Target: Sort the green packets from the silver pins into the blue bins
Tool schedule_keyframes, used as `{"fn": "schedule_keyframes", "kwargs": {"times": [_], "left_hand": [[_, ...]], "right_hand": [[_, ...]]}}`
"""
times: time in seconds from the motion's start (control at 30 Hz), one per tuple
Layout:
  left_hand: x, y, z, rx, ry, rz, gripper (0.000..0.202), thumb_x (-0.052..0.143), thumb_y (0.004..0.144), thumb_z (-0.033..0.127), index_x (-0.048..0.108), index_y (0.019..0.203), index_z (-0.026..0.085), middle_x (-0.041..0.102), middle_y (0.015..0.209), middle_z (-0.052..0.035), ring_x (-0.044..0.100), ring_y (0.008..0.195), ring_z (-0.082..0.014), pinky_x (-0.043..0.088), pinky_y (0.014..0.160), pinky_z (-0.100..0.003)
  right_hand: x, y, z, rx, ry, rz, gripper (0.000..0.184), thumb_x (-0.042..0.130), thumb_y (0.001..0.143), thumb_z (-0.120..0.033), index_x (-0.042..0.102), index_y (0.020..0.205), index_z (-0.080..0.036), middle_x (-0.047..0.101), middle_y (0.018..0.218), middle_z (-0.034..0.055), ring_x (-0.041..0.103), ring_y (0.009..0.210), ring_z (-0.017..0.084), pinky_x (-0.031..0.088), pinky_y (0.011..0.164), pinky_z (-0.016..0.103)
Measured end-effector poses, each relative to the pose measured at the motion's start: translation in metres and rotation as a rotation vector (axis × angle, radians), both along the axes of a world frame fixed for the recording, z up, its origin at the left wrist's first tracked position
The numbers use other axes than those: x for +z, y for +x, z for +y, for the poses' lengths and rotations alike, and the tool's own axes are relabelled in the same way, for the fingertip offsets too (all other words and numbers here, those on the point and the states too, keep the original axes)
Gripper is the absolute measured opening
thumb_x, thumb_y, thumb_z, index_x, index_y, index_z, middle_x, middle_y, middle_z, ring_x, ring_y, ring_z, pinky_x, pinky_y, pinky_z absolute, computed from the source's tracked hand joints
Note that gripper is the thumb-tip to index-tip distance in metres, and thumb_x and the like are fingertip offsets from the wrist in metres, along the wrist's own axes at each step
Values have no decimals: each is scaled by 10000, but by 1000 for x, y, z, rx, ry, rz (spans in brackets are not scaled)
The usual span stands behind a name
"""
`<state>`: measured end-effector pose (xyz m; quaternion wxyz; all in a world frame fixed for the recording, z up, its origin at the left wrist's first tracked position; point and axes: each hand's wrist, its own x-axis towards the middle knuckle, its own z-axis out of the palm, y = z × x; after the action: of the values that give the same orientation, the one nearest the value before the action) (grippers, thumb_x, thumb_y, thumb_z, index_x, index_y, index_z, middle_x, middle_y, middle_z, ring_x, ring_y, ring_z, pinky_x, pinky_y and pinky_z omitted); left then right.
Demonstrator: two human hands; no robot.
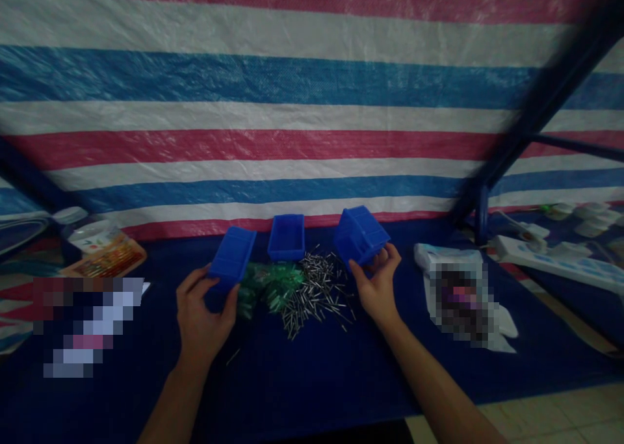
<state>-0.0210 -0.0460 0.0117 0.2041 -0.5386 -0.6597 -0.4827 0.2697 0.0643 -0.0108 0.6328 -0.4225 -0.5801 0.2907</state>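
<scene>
My left hand [207, 314] grips a blue plastic bin [233, 254], tilted over the left side of a pile of green translucent pieces [277, 285]. On the right, my right hand [377, 285] holds another blue plastic bin [359, 233], tipped with its opening turned toward the left. Thin silvery metal pins [319, 291], perhaps rivets or nails, lie in a loose heap between my hands, touching the green pieces. A third blue bin [286, 237] stands behind the pile, and no hand touches it.
A dark blue cloth [312, 385] covers the table. To the left are a food packet [104, 259] and a jar [71, 216]. A plastic bag [429, 288] lies at the right, near a white power strip [560, 262]. A striped tarpaulin [292, 119] hangs behind.
</scene>
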Motion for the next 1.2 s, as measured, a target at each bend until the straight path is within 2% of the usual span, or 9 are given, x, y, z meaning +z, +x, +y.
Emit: {"fn": "schedule_keyframes", "kwargs": {"times": [0.23, 0.33, 0.43, 0.5, 0.67, 0.73, 0.87, 1.07, 1.2], "left_hand": [[-6, -6, 1, -43, 37, 106, 228, 737, 790, 292, 586, 930, 196, 619, 1143, -119, 608, 1113, -284, 495, 1010, -498], [-6, -9, 1, -36, 41, 42, 252, 761, 764, 290, 592, 929, 200, 607, 1150, -113, 588, 1149, -297, 499, 1006, -501], [4, -13, 6, -63, 168, -160, 408, 818, 697, 296, 568, 1010, 215, 535, 1267, -120, 542, 1234, -309, 528, 965, -462], [15, -19, 17, -146, 242, -361, 539, 842, 659, 288, 524, 1092, 249, 489, 1350, -103, 553, 1237, -284, 545, 934, -418], [37, -42, 63, -403, 136, -859, 571, 858, 595, 288, 519, 1055, 282, 579, 1234, -19, 644, 987, -179, 549, 833, -314], [36, -51, 83, -456, 61, -997, 578, 858, 559, 295, 534, 1036, 274, 598, 1196, -3, 636, 933, -155, 535, 770, -271], [27, -62, 110, -475, -49, -1100, 526, 850, 537, 286, 559, 974, 251, 636, 1086, -9, 640, 879, -165, 527, 673, -255], [20, -68, 126, -473, -139, -1228, 470, 823, 520, 316, 566, 904, 234, 663, 955, 9, 652, 762, -161, 528, 618, -270], [13, -70, 133, -427, -167, -1258, 437, 796, 546, 342, 580, 912, 238, 671, 877, 21, 654, 695, -160, 516, 593, -272]], "right_hand": [[4, 0, -1, 23, -93, 139, 717, 725, 793, -384, 275, 1342, -283, 496, 1342, 139, 563, 1206, 261, 533, 899, 427], [4, 4, 2, 23, -116, 192, 749, 711, 809, -409, 269, 1400, -287, 505, 1341, 134, 560, 1210, 263, 511, 949, 451], [5, 10, 19, 52, -172, 222, 798, 662, 835, -454, 223, 1481, -294, 531, 1328, 139, 586, 1141, 273, 533, 877, 440], [9, 13, 40, 119, -202, 215, 810, 626, 847, -476, 203, 1518, -311, 534, 1336, 131, 596, 1092, 266, 542, 817, 410], [25, 0, 107, 339, -249, 152, 783, 650, 807, -449, 311, 1503, -328, 566, 1332, 89, 627, 987, 222, 548, 759, 361], [29, -9, 125, 425, -271, 137, 728, 648, 804, -442, 379, 1469, -320, 612, 1280, 74, 642, 956, 214, 555, 772, 369], [25, -22, 141, 552, -316, 114, 647, 646, 807, -431, 462, 1415, -304, 676, 1185, 63, 666, 908, 219, 570, 791, 407], [5, -21, 144, 607, -349, 86, 587, 639, 821, -425, 502, 1375, -284, 677, 1219, 64, 666, 997, 230, 555, 899, 435], [1, -20, 146, 617, -376, 52, 486, 604, 850, -426, 557, 1303, -259, 688, 1210, 69, 650, 1063, 236, 531, 962, 443]]}}
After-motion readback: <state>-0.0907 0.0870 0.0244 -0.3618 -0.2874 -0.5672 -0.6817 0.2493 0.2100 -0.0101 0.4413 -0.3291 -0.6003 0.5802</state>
